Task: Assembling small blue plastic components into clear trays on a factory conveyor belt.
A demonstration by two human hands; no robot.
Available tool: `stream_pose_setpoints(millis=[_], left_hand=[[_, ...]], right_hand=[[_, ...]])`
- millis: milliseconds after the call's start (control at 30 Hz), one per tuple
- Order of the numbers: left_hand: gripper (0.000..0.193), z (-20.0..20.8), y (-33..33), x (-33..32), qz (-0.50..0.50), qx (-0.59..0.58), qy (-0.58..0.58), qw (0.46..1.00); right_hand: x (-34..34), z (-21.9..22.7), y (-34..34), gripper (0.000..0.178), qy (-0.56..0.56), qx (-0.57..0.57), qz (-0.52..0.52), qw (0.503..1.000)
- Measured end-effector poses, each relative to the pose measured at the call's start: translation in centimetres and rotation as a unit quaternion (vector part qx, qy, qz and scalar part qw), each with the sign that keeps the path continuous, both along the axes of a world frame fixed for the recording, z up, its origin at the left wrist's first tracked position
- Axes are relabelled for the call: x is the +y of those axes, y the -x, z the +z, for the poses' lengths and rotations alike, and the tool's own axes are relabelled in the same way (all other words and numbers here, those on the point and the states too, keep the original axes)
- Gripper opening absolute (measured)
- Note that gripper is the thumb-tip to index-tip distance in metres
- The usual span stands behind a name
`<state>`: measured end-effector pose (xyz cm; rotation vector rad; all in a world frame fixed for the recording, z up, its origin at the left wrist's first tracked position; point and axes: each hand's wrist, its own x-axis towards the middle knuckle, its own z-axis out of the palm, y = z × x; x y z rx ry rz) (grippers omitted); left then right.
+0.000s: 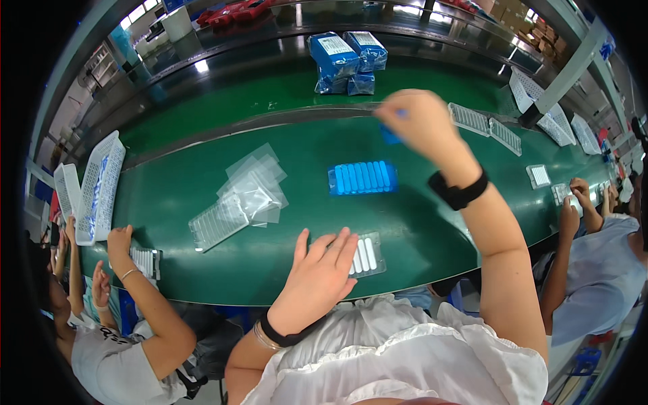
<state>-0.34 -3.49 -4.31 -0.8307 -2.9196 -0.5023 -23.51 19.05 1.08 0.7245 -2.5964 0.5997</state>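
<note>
My left hand point(317, 273) lies flat, fingers stretched out, over a clear plastic tray point(379, 260) at the near edge of the table. White sticks point(366, 254) show in the tray beside my fingertips; my hand covers the rest. Raised farther off to the right, my right hand point(424, 125) is curled closed and blurred. Blue shows between its fingers, and a small blue piece point(390, 134) is just below them; what the hand grips is unclear. Between the hands lies a clear tray of blue sticks point(363, 177) on a blue backing.
Clear sheets point(260, 182) and an empty clear tray point(219, 221) overlap on the left. Blue wrapped packs point(347, 61) are stacked at the back. More clear trays point(486, 127) lie right. White baskets point(101, 189) stand at both sides. Co-workers' hands point(120, 241) work on either side.
</note>
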Motion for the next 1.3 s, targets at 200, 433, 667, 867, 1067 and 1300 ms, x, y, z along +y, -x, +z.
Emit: stream_pose_setpoints(millis=[200, 433, 667, 867, 1067, 1300], left_hand=[[0.079, -1.1, 1.5, 4.5, -0.063, 0.014, -0.020, 0.998], [0.110, -0.5, 1.4, 5.0, 0.080, 0.010, -0.136, 0.987], [0.038, 1.4, 2.1, 3.1, 0.141, -0.049, -0.570, 0.808], [0.031, 1.1, 2.4, 1.6, 0.106, -0.107, -0.630, 0.762], [0.036, 2.8, 2.6, -1.1, -0.016, -0.390, -0.757, 0.524], [0.023, 0.4, 2.3, -3.0, 0.050, -0.254, -0.728, 0.635]], right_hand=[[12.7, -4.7, 3.7, 0.021, -0.040, -0.063, -0.220, 0.973], [9.3, -2.2, -1.5, 0.019, 0.016, 0.164, -0.057, 0.985], [2.5, 0.5, -13.7, 0.033, 0.158, 0.044, 0.237, 0.958], [0.9, -0.1, -11.9, 0.017, 0.422, -0.427, 0.143, 0.787], [-2.6, 0.5, -12.0, 0.011, 0.343, -0.504, 0.205, 0.765], [-6.5, -0.9, -10.7, 0.013, 0.330, -0.605, 0.205, 0.695]])
